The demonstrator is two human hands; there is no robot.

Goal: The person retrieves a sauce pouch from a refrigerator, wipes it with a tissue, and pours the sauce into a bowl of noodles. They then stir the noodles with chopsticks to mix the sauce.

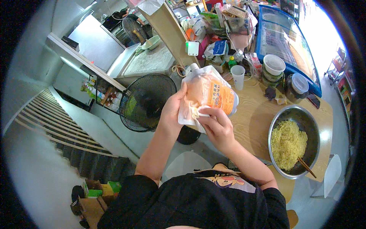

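Note:
My left hand [175, 106] grips a spouted plastic pouch [197, 91] by its left edge. The pouch has an orange label with writing, a white cap at its upper corner and orange-tinted contents. My right hand [218, 126] pinches a crumpled white tissue or cloth [203, 111] against the pouch's lower face. Both hands are in front of my chest, near the wooden table's [251, 114] edge. To the right, a large steel bowl [313, 137] holds a heap of yellow noodles [287, 146]. Wooden chopsticks [306, 167] stick out over its rim.
A black fan [148, 103] stands left of the table. Beyond the pouch are a translucent cup [238, 76], lidded tubs [274, 65], a jar [298, 84] and a phone [313, 101]. A blue-framed display freezer [286, 43] and clutter line the back. A person [134, 17] is at far left.

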